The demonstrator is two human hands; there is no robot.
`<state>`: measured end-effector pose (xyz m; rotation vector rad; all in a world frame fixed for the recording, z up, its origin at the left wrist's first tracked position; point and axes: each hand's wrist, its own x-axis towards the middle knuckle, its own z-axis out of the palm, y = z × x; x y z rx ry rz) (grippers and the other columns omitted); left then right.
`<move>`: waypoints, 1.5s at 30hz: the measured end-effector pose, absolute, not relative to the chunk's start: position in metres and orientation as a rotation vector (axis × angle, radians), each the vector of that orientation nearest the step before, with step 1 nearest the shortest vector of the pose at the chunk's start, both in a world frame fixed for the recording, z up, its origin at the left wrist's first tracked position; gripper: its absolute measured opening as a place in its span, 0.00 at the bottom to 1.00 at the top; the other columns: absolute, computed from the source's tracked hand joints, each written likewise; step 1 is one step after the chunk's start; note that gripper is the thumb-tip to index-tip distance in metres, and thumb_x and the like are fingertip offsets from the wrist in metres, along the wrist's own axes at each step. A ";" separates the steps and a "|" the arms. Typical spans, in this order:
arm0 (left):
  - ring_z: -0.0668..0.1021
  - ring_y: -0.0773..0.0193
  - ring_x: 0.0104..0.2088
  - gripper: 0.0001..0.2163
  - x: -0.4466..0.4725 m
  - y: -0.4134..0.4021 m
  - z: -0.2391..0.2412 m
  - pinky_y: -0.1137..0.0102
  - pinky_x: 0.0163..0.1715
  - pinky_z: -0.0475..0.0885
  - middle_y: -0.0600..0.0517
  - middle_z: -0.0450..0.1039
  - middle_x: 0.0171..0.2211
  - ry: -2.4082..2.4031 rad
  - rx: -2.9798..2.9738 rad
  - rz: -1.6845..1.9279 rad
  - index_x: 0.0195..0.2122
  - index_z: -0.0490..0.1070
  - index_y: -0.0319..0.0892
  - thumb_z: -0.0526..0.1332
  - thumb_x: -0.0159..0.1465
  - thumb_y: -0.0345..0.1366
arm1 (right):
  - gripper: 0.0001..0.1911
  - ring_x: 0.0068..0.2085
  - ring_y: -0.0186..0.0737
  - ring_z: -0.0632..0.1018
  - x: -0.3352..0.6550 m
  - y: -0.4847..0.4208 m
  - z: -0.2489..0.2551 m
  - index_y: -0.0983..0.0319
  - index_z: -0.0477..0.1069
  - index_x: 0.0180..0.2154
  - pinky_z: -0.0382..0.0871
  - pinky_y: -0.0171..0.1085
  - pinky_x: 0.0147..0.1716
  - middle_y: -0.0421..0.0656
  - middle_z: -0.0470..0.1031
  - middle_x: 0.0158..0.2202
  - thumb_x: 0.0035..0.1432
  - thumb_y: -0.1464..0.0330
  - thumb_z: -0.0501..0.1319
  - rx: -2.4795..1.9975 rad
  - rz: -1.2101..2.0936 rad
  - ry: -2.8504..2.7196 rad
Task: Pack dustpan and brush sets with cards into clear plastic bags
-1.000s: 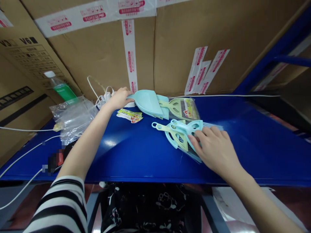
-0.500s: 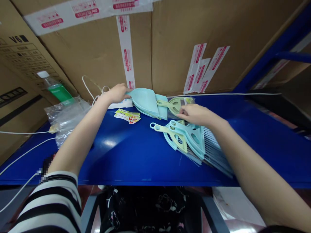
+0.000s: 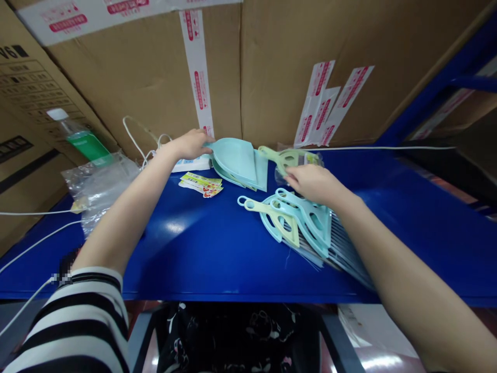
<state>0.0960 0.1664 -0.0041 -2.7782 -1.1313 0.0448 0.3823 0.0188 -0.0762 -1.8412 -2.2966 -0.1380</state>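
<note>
Pans (image 3: 262,173), pale blue, lie stacked by the back edge of the blue worktop (image 3: 217,259), near its middle, and I have the left hand (image 3: 193,144) at them. Its fingers are closed round the handle of the top pan (image 3: 235,158), which sits tilted on the others, its wide mouth facing the right edge.

I have the right hand (image 3: 310,182) just right of the stack, thumb and fingers pinched on the head of a green brush (image 3: 285,159). The brush's handle points left, its ring end close to the pans' corner. A clear wrapper (image 3: 316,158) shows at the head; I can't tell whether the bristles are inside it.

Nearer the front edge, below the right hand, I see a pile of brushes (image 3: 297,220), blue ones with a green one on the left. Their ring handles point to the left edge; the bristles fan toward the front edge, partly under the right forearm.

Cards (image 3: 202,185) lie left of the pans, just in front of a white power strip (image 3: 194,164) that the left wrist partly hides. Toward the back left corner I have a green-labelled bottle (image 3: 83,140), tilted, with a crumpled bag (image 3: 101,181) before it. Cartons (image 3: 279,62) stand behind the back edge.
</note>
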 end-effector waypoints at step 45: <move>0.76 0.58 0.36 0.22 -0.009 -0.012 -0.070 0.64 0.38 0.72 0.44 0.75 0.40 -0.934 -2.799 -0.360 0.62 0.59 0.41 0.41 0.73 0.45 | 0.13 0.20 0.38 0.74 0.284 -0.037 -0.058 0.57 0.61 0.32 0.66 0.37 0.20 0.37 0.71 0.20 0.61 0.56 0.51 -1.381 0.766 -1.972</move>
